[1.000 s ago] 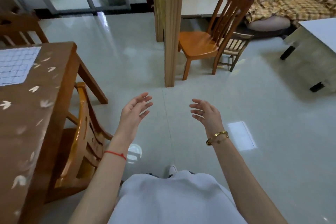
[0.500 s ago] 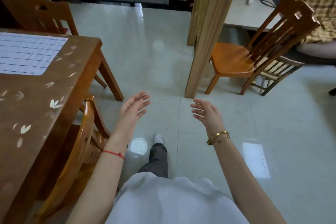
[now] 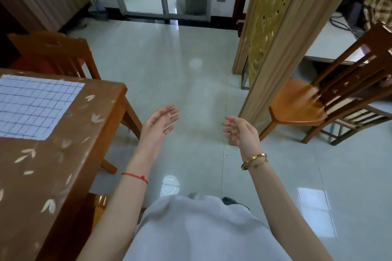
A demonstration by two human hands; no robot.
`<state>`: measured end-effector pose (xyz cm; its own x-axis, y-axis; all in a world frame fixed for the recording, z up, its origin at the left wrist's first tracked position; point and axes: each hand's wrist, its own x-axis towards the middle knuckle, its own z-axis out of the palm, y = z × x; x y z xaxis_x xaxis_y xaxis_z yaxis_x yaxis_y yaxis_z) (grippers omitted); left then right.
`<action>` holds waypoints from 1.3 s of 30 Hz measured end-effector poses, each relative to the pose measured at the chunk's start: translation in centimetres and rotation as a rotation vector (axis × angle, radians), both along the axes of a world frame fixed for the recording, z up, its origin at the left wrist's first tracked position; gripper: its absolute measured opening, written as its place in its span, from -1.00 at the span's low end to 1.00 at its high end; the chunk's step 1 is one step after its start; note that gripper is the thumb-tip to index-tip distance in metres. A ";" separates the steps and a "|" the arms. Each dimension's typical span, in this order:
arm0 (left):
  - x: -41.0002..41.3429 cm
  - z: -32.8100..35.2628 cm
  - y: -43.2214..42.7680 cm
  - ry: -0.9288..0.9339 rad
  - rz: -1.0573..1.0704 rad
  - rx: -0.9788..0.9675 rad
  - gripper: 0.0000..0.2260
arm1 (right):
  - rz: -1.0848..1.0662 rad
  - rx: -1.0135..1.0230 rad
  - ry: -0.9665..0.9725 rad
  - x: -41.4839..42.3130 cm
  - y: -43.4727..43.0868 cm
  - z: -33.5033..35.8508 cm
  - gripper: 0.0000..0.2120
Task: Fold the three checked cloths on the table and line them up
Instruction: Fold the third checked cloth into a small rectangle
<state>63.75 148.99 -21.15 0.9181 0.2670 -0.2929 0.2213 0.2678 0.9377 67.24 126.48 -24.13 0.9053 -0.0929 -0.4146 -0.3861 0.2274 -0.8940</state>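
Head view, far left: one checked cloth (image 3: 34, 106) lies flat and spread on the brown table (image 3: 53, 176), cut off by the frame's left edge, its long axis running left to right, near corner aimed toward the table's front corner. Moving right, the left hand (image 3: 158, 125) hangs over bare floor, clear of the table, palm inward, fingers spread and holding nothing. Right hand (image 3: 241, 131) faces it, fingers loosely apart, empty too. Beyond it, a wooden chair (image 3: 297, 108) beside the carved pillar (image 3: 273, 34)
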 end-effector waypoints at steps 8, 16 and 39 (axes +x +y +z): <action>10.0 -1.0 2.0 0.025 0.017 -0.035 -0.73 | 0.052 -0.022 0.006 10.7 1.8 -1.1 -0.75; 21.7 -2.1 4.0 0.012 0.062 -0.032 -0.75 | 0.165 -0.015 0.006 24.7 3.7 -1.9 -0.72; 47.7 -1.3 14.6 0.025 0.573 -0.022 -0.74 | 0.598 0.005 -0.027 59.5 20.0 0.6 -0.76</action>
<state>111.40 163.63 -22.45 0.6214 0.7134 -0.3238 0.0576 0.3705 0.9270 126.75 146.52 -23.52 0.8099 0.4381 -0.3899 -0.4256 -0.0185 -0.9047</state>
